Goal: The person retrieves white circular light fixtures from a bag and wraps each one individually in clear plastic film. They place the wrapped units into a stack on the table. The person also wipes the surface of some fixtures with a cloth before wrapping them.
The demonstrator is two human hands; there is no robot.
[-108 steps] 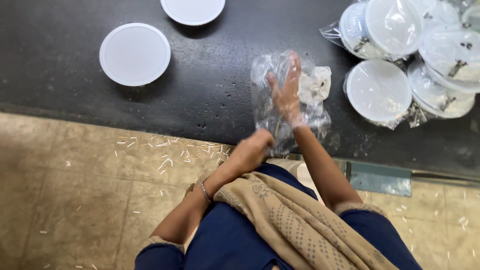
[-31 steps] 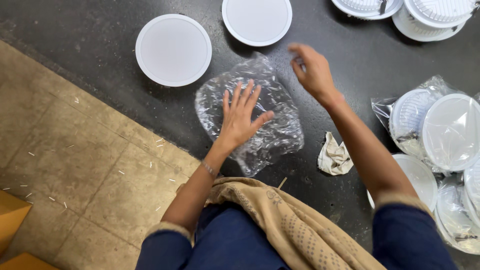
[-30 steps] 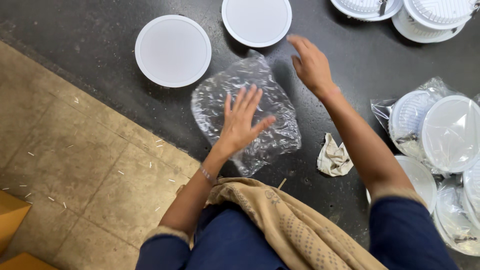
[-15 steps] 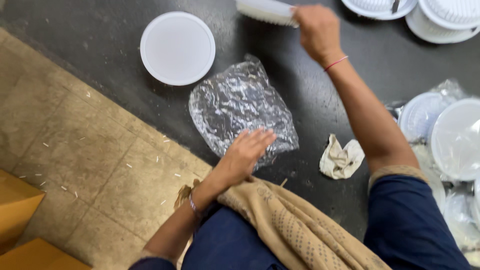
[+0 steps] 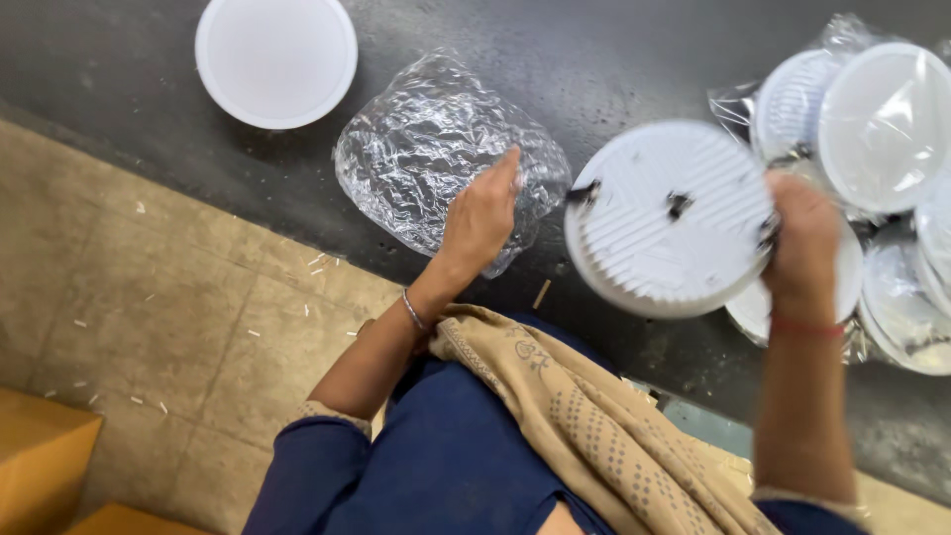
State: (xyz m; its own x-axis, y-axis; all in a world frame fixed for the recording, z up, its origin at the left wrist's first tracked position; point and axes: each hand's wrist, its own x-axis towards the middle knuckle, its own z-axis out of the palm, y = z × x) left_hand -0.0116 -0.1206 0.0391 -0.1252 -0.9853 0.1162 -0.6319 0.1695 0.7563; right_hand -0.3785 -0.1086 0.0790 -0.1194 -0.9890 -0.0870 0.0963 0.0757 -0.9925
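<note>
My right hand [image 5: 804,236] grips a round white light fixture [image 5: 669,216] by its edge, held above the dark table with its ribbed back and metal clips facing up. A crumpled clear plastic bag [image 5: 436,159] lies flat on the table, and my left hand [image 5: 482,213] rests on its near right edge, fingers closed on the plastic.
Another round white disc [image 5: 275,57] lies at the far left of the dark table [image 5: 614,50]. A pile of several bagged white fixtures [image 5: 872,129] fills the right side. Tiled floor [image 5: 149,297] lies below the table edge, with an orange box [image 5: 40,466] at bottom left.
My right hand picked up a white fixture from the far side and brought it down to the right, back side up. My left hand slid to the bag's near right edge.
</note>
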